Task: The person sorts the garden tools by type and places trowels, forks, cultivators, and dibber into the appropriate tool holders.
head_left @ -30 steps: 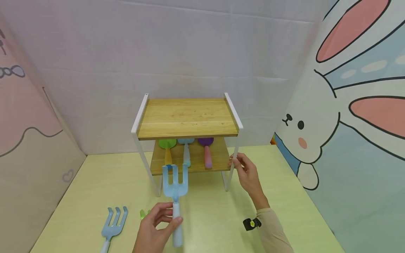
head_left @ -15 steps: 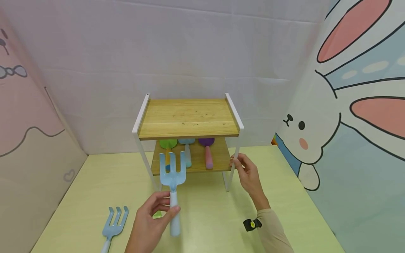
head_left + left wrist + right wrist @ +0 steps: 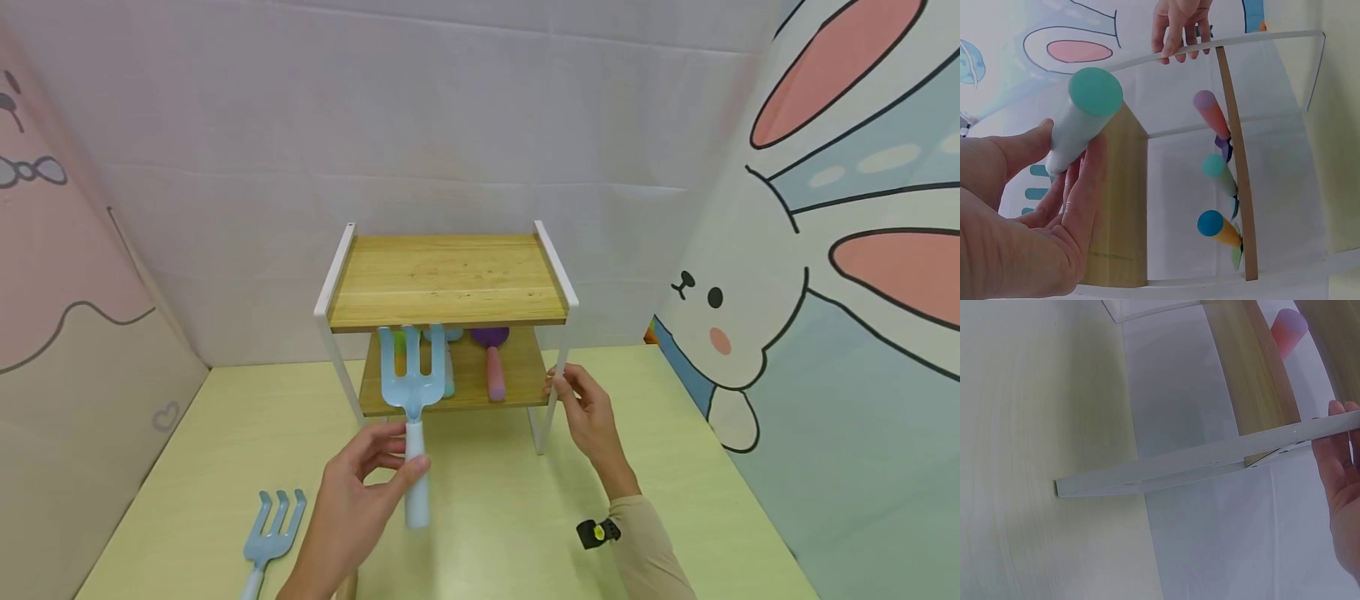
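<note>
My left hand (image 3: pixel 348 496) pinches the pale handle of a light blue hand fork (image 3: pixel 412 389), tines up, before the white-framed wooden shelf rack (image 3: pixel 442 283). The fork's turquoise handle end (image 3: pixel 1095 92) faces the left wrist camera. On the rack's lower board lie a purple tool with a pink handle (image 3: pixel 495 375), a light blue tool (image 3: pixel 449 379) and a green tool with an orange handle (image 3: pixel 1229 234). In the head view the fork covers much of the green one. My right hand (image 3: pixel 588 417) grips the rack's right front leg (image 3: pixel 553 406) between thumb and fingers.
Another light blue hand fork (image 3: pixel 270 542) lies on the pale yellow table (image 3: pixel 480 533), left of my left forearm. A small tan piece (image 3: pixel 347 586) shows beside that forearm. A white curtain (image 3: pixel 450 125) hangs behind the rack, and a rabbit-print cloth (image 3: pixel 757 333) stands at right.
My left hand has raised the hand fork toward the rack, and its tines now overlap the lower board's opening. A green thing on the table is now hidden. My right hand stays on the leg.
</note>
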A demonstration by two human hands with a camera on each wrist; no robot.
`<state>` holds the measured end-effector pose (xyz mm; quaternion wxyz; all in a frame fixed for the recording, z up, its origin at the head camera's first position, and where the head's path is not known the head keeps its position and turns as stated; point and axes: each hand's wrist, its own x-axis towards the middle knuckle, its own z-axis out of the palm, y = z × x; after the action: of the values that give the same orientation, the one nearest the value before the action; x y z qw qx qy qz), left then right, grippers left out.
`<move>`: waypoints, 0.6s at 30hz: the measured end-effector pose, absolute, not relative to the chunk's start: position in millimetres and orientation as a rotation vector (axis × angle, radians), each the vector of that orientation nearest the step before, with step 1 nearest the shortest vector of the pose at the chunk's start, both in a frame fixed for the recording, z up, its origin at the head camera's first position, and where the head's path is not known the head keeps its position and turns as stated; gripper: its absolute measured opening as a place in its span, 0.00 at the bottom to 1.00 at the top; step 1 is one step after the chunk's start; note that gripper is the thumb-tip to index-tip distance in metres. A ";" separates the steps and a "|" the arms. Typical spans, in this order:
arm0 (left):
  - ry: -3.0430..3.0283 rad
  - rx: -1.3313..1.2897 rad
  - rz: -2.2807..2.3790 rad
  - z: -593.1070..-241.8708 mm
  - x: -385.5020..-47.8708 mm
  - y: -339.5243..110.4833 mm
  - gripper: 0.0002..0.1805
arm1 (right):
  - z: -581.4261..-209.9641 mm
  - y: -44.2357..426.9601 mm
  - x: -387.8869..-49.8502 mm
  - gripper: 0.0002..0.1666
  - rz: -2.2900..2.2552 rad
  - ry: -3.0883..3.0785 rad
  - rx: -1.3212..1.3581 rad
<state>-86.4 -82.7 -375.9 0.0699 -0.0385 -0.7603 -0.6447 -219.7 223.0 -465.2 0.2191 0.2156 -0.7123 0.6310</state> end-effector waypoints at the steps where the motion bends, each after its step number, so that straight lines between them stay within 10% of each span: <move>1: -2.288 -0.123 -1.943 -374.3 -87.7 -82.8 0.19 | -465.0 222.9 -219.6 0.08 1.742 -1.971 0.597; 18: -2.330 -0.251 -1.871 -349.1 -111.7 -82.9 0.20 | -464.7 221.7 -220.6 0.09 1.775 -1.939 0.602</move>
<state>-111.7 -82.9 -349.1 0.0712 -0.0834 -0.7750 -0.6224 -220.6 221.7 -464.7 0.2205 0.2176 -0.7014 0.6419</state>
